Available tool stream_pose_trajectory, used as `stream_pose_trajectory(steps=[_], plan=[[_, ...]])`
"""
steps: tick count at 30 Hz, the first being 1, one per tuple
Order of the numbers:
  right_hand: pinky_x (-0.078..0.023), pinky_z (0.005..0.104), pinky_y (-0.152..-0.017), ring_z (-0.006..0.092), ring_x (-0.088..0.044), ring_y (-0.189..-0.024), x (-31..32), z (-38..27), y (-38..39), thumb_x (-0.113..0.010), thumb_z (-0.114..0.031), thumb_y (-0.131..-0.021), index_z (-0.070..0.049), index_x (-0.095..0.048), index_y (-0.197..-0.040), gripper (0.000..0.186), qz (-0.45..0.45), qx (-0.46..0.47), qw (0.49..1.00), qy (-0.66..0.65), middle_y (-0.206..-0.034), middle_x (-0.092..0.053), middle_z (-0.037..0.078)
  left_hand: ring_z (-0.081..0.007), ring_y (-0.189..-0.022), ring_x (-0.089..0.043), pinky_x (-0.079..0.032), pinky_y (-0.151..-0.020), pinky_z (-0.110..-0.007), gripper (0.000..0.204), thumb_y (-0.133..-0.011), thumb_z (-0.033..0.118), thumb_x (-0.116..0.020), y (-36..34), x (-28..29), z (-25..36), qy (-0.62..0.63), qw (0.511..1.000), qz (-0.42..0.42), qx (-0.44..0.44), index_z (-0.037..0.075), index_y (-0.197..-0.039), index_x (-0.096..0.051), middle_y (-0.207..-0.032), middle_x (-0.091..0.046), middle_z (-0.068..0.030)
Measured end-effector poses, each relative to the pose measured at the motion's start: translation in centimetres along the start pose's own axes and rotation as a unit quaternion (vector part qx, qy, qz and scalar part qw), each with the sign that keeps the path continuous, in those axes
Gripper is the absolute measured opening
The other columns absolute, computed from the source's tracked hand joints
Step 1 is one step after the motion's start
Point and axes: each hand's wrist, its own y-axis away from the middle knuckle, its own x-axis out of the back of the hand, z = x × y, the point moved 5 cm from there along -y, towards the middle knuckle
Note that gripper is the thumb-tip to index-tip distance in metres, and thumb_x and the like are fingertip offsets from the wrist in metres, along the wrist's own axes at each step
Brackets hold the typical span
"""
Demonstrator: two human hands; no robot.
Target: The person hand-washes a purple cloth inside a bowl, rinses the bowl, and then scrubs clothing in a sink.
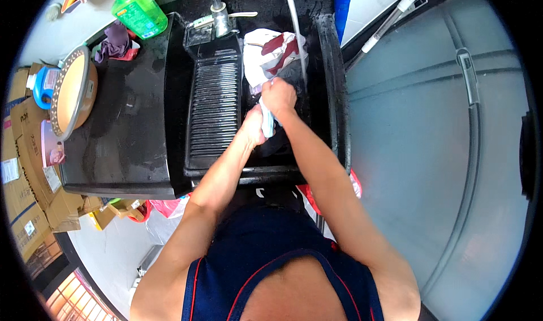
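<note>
Over the right half of a black sink (334, 95), both my hands are closed on a light bluish-white cloth (267, 120). My left hand (254, 127) holds its lower part, and my right hand (278, 98) grips it higher up. Just beyond them lies a wet white, grey and dark-red bundle of fabric (266, 55), with a white hose (294, 15) hanging down beside it. A ribbed washboard (212, 111) is on the sink's left side, below a metal faucet (219, 18). Whatever lies under my hands is dark and hard to make out.
The left counter (119, 140) carries a green pump bottle (138, 15), purple cloths (116, 41) and an upright basin (73, 95), with a blue jug (45, 86) and flattened cardboard (28, 168) beyond. A frosted panel (418, 168) stands at the right; red bags (348, 188) sit below the sink.
</note>
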Motion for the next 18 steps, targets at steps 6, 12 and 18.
stream_pose_trajectory(steps=[6, 12, 18], plan=[[-0.051, 0.0451, -0.081, 0.0391, -0.067, -0.091, 1.4, 5.0, -1.7, -0.055, -0.032, -0.092, 0.003, -0.067, -0.101, 0.038, 0.046, 0.022, 0.970, -0.236, -0.094, -0.069, 0.025, -0.0249, -0.113, -0.061, -0.048, -0.092, -0.053, 0.048, -0.098, 0.045, -0.054, 2.7, -2.0, 3.5, -0.064, 0.990, 0.051, -0.111, 0.012, -0.134, -0.048, -0.126, -0.061, -0.0087], [-0.051, 0.0361, -0.085, 0.0271, -0.067, -0.098, 4.4, 1.4, 6.0, -0.057, -0.007, -0.090, 0.000, -0.064, -0.110, 0.022, -0.022, 0.209, 0.938, -0.276, -0.103, -0.069, 0.016, -0.0256, -0.104, -0.064, -0.049, -0.093, -0.050, 0.080, -0.093, 0.070, -0.044, 2.6, -2.1, 3.2, 0.056, 0.997, -0.047, -0.001, 0.003, -0.137, -0.046, -0.120, -0.063, -0.0136], [-0.052, 0.0408, -0.068, 0.0332, -0.067, -0.077, 3.7, 0.1, 11.7, -0.063, -0.010, -0.082, -0.004, -0.067, -0.099, 0.018, -0.171, 0.260, 0.910, -0.273, -0.092, -0.068, 0.017, -0.0292, -0.102, -0.067, -0.053, -0.095, -0.043, 0.046, -0.101, 0.039, -0.051, 1.5, -0.5, 3.5, 0.172, 0.977, -0.104, -0.066, 0.003, -0.128, -0.056, -0.115, -0.068, -0.0164]])
